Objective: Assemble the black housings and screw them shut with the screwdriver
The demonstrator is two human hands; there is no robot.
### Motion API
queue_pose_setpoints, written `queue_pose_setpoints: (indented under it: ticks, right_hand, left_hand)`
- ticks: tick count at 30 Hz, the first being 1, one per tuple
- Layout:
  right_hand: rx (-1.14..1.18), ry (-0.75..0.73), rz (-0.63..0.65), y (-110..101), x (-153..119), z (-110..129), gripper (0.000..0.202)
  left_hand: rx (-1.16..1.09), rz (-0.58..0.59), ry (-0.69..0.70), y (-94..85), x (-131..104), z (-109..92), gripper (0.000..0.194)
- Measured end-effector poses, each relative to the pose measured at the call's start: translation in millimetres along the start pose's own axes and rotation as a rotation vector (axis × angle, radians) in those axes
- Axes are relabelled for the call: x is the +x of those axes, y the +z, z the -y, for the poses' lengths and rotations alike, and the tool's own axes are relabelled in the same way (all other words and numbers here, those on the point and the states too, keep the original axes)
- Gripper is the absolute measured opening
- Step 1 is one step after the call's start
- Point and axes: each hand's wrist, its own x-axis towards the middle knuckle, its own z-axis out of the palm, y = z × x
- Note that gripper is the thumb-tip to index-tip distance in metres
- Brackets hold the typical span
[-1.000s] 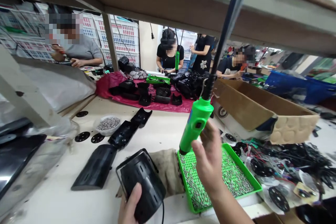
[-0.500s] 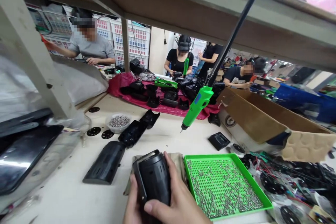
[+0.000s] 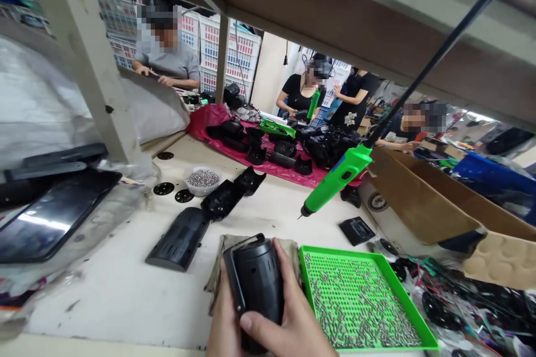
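1. Both hands wrapped round black cylindrical housing (image 3: 256,284), held over a cloth (image 3: 228,256) at counter (image 3: 125,295) front edge.
2. Right hand (image 3: 288,321): grip closed on housing, thumb across its lower front.
3. Left hand (image 3: 221,323): grip closed on housing's left side, mostly hidden.
4. Green screw tray (image 3: 364,301) just right of grip.
5. Green electric screwdriver (image 3: 337,178) hangs above-right of grip, untouched.
6. Black shell halves (image 3: 180,237) left of grip.

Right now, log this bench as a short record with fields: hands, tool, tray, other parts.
left hand: under the black housing, mostly hidden
right hand: wrapped around the housing
cloth: beneath the housing
screwdriver: green, hanging tilted on a cord, untouched
tray: green, holds screws, right of the housing
bowl: small metal pieces
black shells: lying on the table
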Motion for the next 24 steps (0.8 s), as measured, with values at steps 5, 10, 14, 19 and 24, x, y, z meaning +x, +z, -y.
queue_pose_setpoints:
  ticks: [5,10,14,19,24]
  right_hand:
    - [0.007,-0.041,-0.109,8.1,-5.4,-10.5,0.103]
    - [0.098,-0.042,-0.149,6.9,-7.1,-8.1,0.097]
    - [0.275,0.017,-0.085,-1.6,-6.5,2.4,0.097]
    - [0.449,0.100,-0.124,-7.7,-5.1,12.0,0.096]
    - [0.530,0.084,-0.091,-14.5,-1.1,13.3,0.081]
  left_hand:
    - [0.071,-0.075,-0.050,5.7,-2.8,-4.2,0.048]
    - [0.108,-0.046,-0.052,6.4,-2.9,-7.5,0.048]
    - [0.091,-0.072,-0.170,9.4,-3.2,-12.6,0.055]
    - [0.066,-0.019,-0.157,8.3,-2.1,-14.7,0.055]
    - [0.007,-0.013,-0.164,8.8,-3.5,-18.2,0.054]
